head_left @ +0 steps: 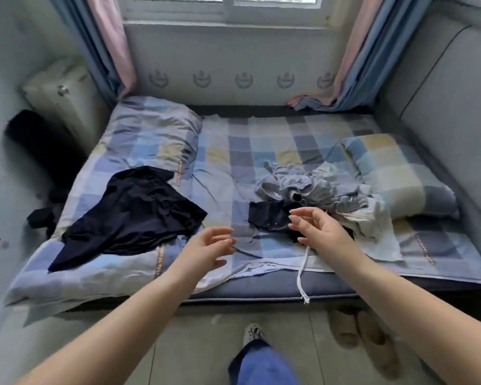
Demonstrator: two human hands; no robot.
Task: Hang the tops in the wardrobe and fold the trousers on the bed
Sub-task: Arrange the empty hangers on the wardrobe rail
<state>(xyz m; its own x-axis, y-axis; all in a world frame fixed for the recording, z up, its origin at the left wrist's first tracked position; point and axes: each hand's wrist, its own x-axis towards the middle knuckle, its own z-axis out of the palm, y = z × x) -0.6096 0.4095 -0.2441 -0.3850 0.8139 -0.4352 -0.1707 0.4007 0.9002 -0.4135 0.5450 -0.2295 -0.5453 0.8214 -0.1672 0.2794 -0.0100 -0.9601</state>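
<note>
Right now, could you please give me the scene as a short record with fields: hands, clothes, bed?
left hand: open, fingers relaxed, above the bed edge, holding nothing
right hand: open, over the small dark garment
spread dark navy garment: lying on the left
crumpled grey and white clothes pile: on the right
blue checked bed sheet

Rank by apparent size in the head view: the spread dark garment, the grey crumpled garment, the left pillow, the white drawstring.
1. Left pillow and spread dark garment: alike, not ranked.
2. Grey crumpled garment.
3. White drawstring.
</note>
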